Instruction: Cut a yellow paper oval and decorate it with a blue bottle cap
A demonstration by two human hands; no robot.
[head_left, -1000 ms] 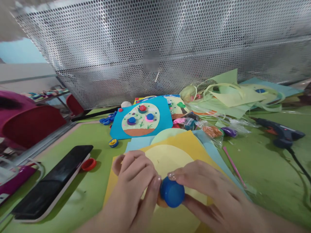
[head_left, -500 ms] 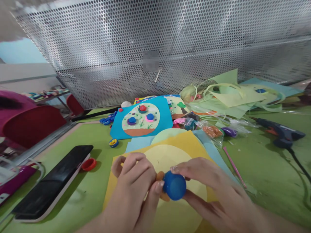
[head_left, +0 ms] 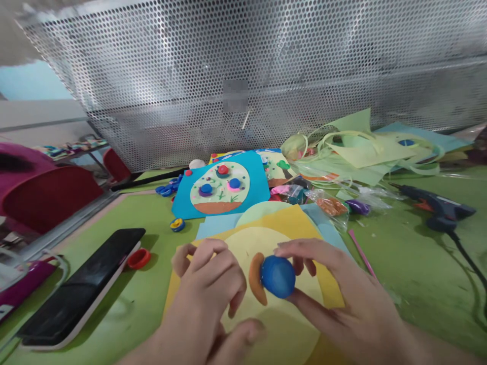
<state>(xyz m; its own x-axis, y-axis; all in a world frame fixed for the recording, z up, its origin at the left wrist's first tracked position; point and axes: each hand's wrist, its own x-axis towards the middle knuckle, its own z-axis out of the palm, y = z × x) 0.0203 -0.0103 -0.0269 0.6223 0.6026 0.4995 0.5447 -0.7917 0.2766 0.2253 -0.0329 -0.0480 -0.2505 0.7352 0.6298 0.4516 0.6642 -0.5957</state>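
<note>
My right hand (head_left: 338,294) pinches a blue bottle cap (head_left: 278,276) between thumb and forefinger, with a flat orange clay disc (head_left: 255,279) stuck to its left side. The cap hovers over a pale yellow paper circle (head_left: 266,324) glued on a yellow sheet (head_left: 292,220). My left hand (head_left: 207,294) is loosely curled just left of the cap, its thumb (head_left: 243,334) lifted off the clay and holding nothing.
A finished blue collage (head_left: 220,185) with caps lies farther back. A black tablet (head_left: 81,284) and a red cap (head_left: 139,257) sit at the left, clay bags (head_left: 331,203) and green paper scraps (head_left: 361,152) behind, a glue gun (head_left: 437,208) at the right. A perforated metal screen (head_left: 243,76) closes the back.
My right hand lifted the blue cap up and slightly right, exposing the orange clay disc. My left thumb came away from the clay and the left hand drew back.
</note>
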